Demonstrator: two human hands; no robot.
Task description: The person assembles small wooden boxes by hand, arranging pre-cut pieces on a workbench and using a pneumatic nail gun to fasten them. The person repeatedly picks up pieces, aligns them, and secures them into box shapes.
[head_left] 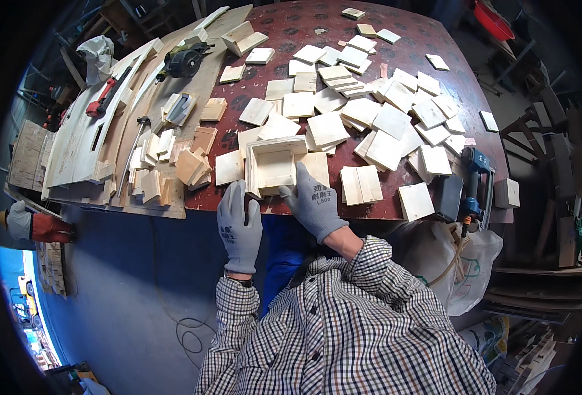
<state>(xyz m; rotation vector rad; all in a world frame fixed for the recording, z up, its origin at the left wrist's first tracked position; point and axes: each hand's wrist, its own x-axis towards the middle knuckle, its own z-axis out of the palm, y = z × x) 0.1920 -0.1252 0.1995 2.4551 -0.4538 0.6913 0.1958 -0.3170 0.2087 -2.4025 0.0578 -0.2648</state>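
At the near edge of a scuffed red table (409,52), a gray-gloved right hand (314,205) is gripping a pale, open-topped wooden box (277,147); the gray-gloved left hand (239,227) is holding straight fingers beside it. Flat, square wooden tiles (391,120) are crowding the room beyond.

ahead: scattered boards (391,120) | left: wood pieces (189,168) | right: blue tool (480,164) | passable: above wooden box (278,168)
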